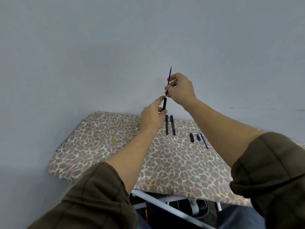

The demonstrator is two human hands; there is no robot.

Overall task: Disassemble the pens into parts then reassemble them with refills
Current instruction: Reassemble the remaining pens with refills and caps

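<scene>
My left hand (152, 116) grips a black pen barrel (164, 104) upright above the table. My right hand (179, 90) pinches a thin blue refill (169, 76), whose lower end sits at the barrel's open top. Two whole black pens (170, 124) lie side by side on the leopard-print table (102, 146), just below my left hand. Further right lie a black cap (192, 137), a small blue piece (198, 138) and a loose blue refill (204, 140).
A plain grey wall rises right behind the table. White metal frame bars (165, 207) and dark items show under the table's near edge. My two olive sleeves fill the lower corners.
</scene>
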